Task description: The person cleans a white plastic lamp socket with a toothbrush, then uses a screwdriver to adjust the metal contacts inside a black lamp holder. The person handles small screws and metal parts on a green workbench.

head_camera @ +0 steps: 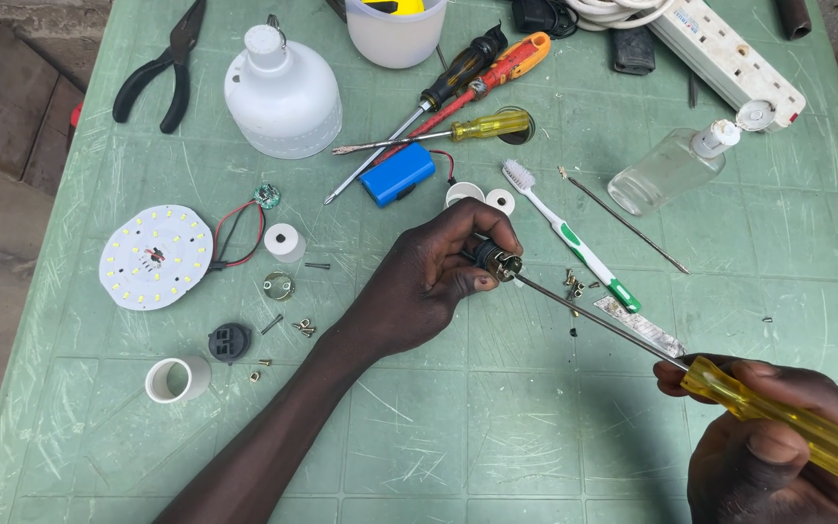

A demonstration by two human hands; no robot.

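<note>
Gripping yellow-handled screwdriver [632, 342] in right hand [778, 456], shaft pointing up-left into small socket [495, 260], pinched by left hand [429, 281].

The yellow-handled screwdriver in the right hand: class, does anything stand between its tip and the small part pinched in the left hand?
Nothing visible does. The yellow-handled screwdriver runs from the right hand over bare green table, and its tip already meets the small dark-and-metal part in the left hand. The toothbrush and loose screws lie beside the shaft.
</note>
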